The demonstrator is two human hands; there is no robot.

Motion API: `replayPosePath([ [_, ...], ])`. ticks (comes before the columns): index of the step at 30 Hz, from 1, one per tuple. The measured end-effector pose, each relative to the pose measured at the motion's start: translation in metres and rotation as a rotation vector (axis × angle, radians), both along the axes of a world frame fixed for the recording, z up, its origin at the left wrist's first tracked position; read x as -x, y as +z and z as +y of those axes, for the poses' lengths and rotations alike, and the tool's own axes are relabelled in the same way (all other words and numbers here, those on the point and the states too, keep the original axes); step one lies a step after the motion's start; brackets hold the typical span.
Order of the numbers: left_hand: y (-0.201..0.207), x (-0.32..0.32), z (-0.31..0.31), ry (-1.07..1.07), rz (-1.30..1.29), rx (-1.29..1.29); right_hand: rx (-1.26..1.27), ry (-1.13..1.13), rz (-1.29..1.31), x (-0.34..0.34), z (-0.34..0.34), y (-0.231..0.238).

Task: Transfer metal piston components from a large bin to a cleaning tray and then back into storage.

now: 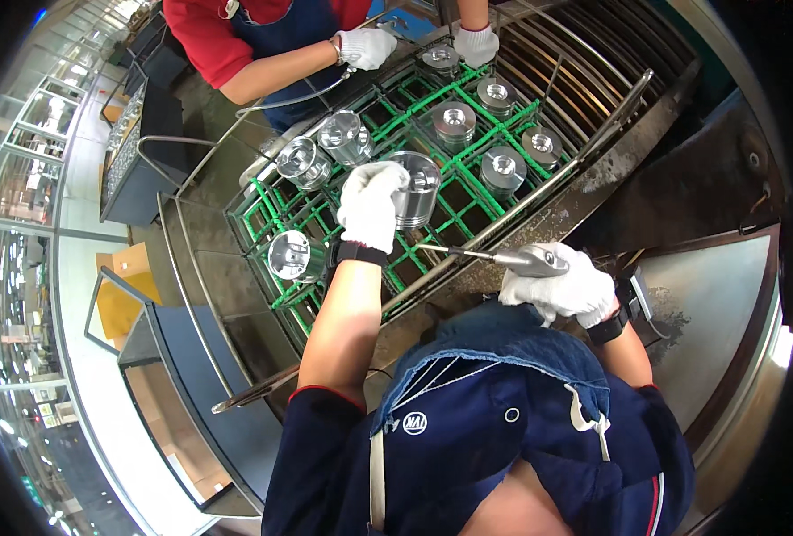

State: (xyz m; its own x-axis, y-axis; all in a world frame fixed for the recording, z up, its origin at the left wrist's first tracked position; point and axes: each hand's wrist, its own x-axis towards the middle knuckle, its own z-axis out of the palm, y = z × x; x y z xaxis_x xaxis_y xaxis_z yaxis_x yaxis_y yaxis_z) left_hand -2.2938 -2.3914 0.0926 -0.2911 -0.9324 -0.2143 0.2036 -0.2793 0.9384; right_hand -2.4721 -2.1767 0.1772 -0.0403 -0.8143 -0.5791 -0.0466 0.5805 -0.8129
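Note:
My left hand point(370, 207), in a white knit glove, is closed on the side of a shiny metal piston point(420, 192) held over a green-coated wire rack point(405, 114). In my gloved right hand point(564, 293) is a grey air blow gun point(537, 261). Its thin nozzle point(454, 251) points left, toward the space just below that piston. Nearest my left wrist, another piston point(291, 256) lies on its side in the rack. Two more pistons, one point(304, 163) beside the other point(346, 138), sit beyond my left hand. My fingertips on the gun are partly hidden.
Several pistons, including one point(504, 170) near the rail, stand at the rack's right. Across from me, a co-worker's gloved hands point(367, 49) reach over the far side, with a hose beneath one. A metal rail point(539, 192) borders the near side. A blue-grey cart point(191, 357) stands left.

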Motion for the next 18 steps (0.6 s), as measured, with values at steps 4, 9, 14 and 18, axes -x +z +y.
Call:
replayPosePath([
  [4,-0.042,0.008,-0.010,-0.072,-0.035,-0.004,-0.093,-0.226,0.318,0.012,-0.008,-0.015],
  [9,-0.084,-0.014,-0.036,-0.139,-0.126,-0.105,-0.072,0.044,0.379,0.016,-0.025,0.006],
  [14,-0.029,-0.012,-0.020,0.120,-0.191,-0.100,0.105,0.207,0.705,0.013,-0.043,0.014],
  [18,0.034,-0.033,0.017,0.141,-0.049,0.139,0.049,0.042,0.806,0.020,-0.074,0.018],
])
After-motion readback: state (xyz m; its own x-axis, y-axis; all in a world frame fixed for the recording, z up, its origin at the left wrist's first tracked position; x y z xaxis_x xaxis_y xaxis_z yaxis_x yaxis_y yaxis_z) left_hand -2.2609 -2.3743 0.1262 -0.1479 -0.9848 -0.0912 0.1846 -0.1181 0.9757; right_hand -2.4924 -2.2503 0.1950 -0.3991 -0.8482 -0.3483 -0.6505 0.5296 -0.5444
